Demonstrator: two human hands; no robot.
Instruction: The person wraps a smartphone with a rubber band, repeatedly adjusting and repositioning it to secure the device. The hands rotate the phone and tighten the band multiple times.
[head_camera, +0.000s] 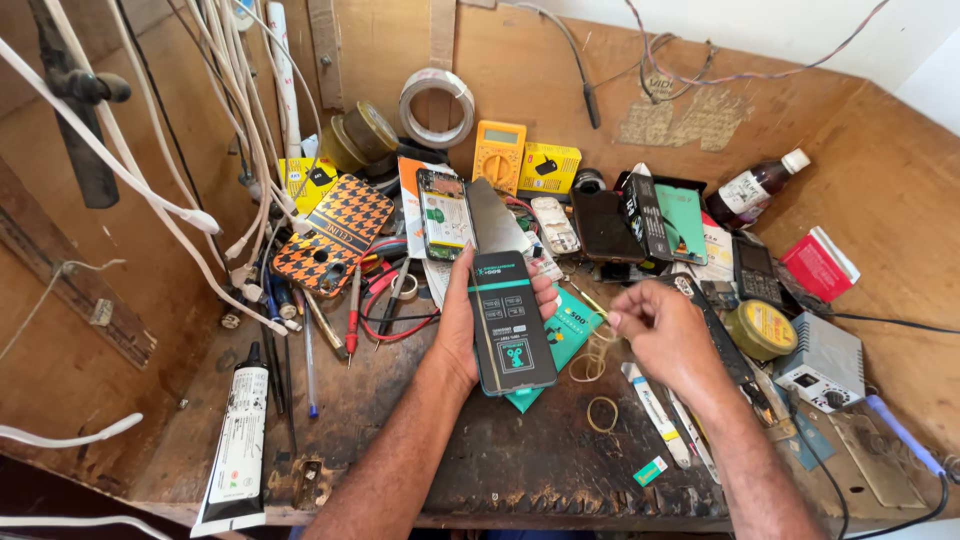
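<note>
At the near edge of the worn, dark-stained wooden tabletop lies one black-and-white squeeze tube of glue, well to the left of both forearms, and one small green-and-white label lies to the right. Two tan rubber bands show: one loose ring lies flat on the tabletop between the arms, and a second, looped rubber band hangs from the right hand, whose thumb and forefinger are pinched closed on it while the other fingers curl in. Just beside that hand lies one white pen-shaped tool. The left hand is wrapped around one dark, flat rectangular phone-part package with teal printing, thumb on its right edge, holding it face up above the tabletop; one thin grey sheet sticks out from behind its top end. Under it, touching the tabletop, lies one teal flat packet. Left of the hand lie one red-handled screwdriver and one orange-and-black houndstooth phone case. Farther back stand one opened phone with its green board showing, one yellow multimeter, one small yellow box and one dark phone. To the right sit one round yellow-lidded tin, one grey metal box, one red box and one brown bottle with a white cap. Against the back wall leans one roll of clear tape, and white cables hang at the left.
</note>
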